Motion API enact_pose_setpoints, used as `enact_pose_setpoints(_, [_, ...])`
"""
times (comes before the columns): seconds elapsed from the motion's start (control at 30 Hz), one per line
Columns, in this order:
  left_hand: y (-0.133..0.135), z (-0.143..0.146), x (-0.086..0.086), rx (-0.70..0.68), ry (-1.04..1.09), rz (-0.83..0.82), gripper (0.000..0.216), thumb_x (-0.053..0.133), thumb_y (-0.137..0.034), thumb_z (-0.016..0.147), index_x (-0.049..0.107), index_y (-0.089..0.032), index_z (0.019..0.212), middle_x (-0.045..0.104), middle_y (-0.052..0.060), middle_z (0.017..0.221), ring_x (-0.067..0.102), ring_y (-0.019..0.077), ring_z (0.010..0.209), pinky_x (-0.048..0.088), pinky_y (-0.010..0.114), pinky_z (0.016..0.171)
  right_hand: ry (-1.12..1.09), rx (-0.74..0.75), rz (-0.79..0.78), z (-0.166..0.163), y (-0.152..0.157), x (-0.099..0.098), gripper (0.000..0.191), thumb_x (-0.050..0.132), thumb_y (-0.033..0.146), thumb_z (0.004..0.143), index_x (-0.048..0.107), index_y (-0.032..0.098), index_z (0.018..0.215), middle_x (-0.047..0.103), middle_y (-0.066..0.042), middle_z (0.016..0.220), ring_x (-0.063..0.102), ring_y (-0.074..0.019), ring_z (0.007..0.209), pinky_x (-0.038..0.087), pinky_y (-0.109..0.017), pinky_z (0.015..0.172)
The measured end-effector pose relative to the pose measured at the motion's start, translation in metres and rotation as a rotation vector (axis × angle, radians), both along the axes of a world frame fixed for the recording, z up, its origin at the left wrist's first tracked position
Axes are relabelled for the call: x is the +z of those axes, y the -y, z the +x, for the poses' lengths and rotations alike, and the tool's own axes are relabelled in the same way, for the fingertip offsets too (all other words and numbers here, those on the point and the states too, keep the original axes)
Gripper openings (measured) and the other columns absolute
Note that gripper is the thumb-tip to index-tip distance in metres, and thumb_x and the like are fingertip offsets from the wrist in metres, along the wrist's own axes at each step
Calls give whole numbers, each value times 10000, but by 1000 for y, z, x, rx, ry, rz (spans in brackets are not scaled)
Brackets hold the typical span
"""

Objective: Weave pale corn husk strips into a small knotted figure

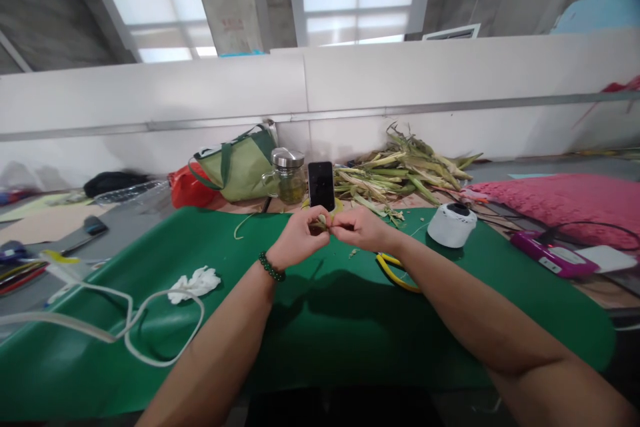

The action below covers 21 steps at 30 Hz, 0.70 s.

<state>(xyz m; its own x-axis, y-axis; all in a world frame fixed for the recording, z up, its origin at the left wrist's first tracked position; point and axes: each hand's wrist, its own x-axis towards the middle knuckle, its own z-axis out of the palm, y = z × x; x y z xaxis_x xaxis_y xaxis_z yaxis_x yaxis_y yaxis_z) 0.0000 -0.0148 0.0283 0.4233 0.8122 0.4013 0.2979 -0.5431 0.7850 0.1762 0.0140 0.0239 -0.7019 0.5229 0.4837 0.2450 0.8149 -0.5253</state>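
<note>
Over the middle of the green mat my two hands meet, fingertips almost touching. My left hand is closed in a pinch on a small pale green plant piece, mostly hidden by the fingers. Beside it, my right hand also pinches, at the edge of that same piece; whether it grips a separate strand is too small to tell. Just behind the hands a black phone stands upright. Yellow-handled pliers, partly covered by my right forearm, lie on the mat.
A heap of long green and straw-coloured leaves lies behind. Around the mat are a glass jar mug, a green bag, a white roll, crumpled tissue, a looped white cable, a magenta device and pink fabric.
</note>
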Motion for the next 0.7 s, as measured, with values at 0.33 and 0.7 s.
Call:
enact_pose_setpoints(0.33, [-3,-4,3,17,258,-229,344,700,-211,596,552,-168,904,577,-25,728,553,97,602,433,207,554,-108,-56,-246,4,2,4,240,491,287,769,476,171,559,451,49,438,366,-63,403,281,-186,416])
enact_pose_setpoints(0.7, [-11,-2,-5,62,287,-549,531,764,-590,534,622,-135,768,654,21,666,631,124,599,482,226,580,-80,-112,12,-2,-2,-5,247,480,308,833,541,167,639,531,21,537,437,-78,459,333,-198,477])
